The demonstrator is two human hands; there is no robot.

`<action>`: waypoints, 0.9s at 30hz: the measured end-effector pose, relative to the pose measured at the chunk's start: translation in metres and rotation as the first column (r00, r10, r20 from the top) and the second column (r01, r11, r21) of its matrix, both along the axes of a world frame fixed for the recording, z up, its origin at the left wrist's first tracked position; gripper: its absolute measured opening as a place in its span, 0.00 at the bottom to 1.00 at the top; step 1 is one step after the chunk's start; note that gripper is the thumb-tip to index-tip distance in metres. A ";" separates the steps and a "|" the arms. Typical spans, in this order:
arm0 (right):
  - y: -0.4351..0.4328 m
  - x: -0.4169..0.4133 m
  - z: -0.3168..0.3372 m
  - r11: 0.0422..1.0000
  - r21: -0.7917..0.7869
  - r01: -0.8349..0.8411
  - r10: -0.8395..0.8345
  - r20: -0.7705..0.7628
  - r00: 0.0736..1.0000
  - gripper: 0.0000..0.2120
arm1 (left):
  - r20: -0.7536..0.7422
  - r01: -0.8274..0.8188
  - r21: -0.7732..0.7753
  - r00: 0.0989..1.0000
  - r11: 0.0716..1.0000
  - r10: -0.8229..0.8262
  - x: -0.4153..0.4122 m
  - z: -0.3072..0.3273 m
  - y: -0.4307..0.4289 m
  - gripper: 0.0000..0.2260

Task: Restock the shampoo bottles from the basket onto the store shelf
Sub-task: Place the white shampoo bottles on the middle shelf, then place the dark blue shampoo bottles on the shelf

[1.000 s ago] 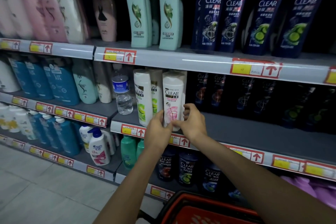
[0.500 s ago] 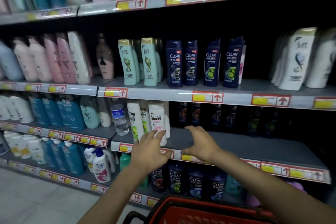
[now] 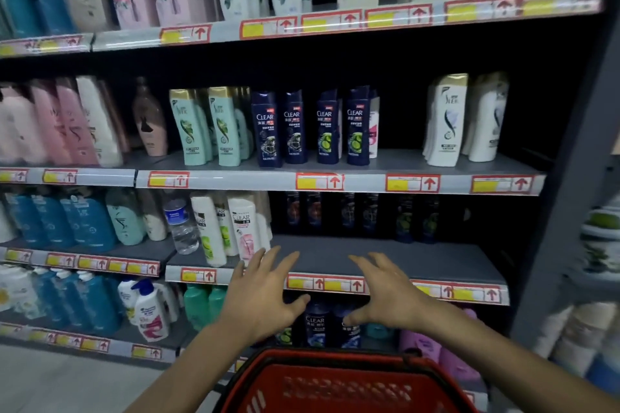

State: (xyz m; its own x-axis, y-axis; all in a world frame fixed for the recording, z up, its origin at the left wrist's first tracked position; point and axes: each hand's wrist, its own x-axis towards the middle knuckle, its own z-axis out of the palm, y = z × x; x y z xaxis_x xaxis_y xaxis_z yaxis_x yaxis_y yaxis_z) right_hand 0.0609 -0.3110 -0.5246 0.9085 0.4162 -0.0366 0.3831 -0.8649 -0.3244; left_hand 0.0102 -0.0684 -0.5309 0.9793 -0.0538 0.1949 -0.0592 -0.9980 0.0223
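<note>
A white CLEAR shampoo bottle with a pink label (image 3: 244,226) stands upright on the grey middle shelf (image 3: 385,260), beside another white CLEAR bottle with a green label (image 3: 210,231). My left hand (image 3: 261,298) hovers in front of the shelf edge, just below and right of the pink-label bottle, fingers spread, holding nothing. My right hand (image 3: 385,295) is level with it, further right, also spread and empty. The red basket (image 3: 339,379) sits below both hands at the bottom edge; no bottles show inside it.
A clear water bottle (image 3: 181,225) stands left of the white bottles. Dark CLEAR bottles (image 3: 369,214) line the back of the middle shelf, with bare shelf in front of them. More shampoo fills the shelves above, below and left. A grey upright (image 3: 570,178) borders the right.
Both hands have let go of the pink-label white bottle, drawn back from the shelf and spread apart. The view has pulled back and tilted up, showing more shelves.
</note>
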 end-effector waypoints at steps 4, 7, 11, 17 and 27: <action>-0.035 -0.015 -0.027 0.999 -0.002 0.041 -0.041 -0.022 0.999 0.58 | 0.034 0.056 0.015 0.998 0.998 -0.056 -0.011 -0.032 -0.019 0.40; -0.056 -0.031 -0.061 0.999 -0.018 0.037 -0.039 -0.086 0.996 0.59 | -0.062 0.099 0.037 0.993 0.994 -0.097 -0.021 -0.061 -0.032 0.39; -0.076 -0.054 -0.112 0.998 -0.057 -0.017 0.006 -0.186 0.983 0.58 | -0.162 0.139 0.030 0.978 0.990 -0.132 -0.038 -0.104 -0.043 0.39; -0.089 -0.082 -0.175 0.956 -0.258 -0.143 0.038 -0.374 0.927 0.52 | -0.376 0.177 0.021 0.914 0.984 -0.156 -0.061 -0.175 -0.060 0.39; -0.096 -0.107 -0.237 0.731 -0.551 -0.403 0.157 -0.439 0.885 0.36 | -0.554 0.332 0.156 0.809 0.930 -0.196 -0.032 -0.281 -0.088 0.32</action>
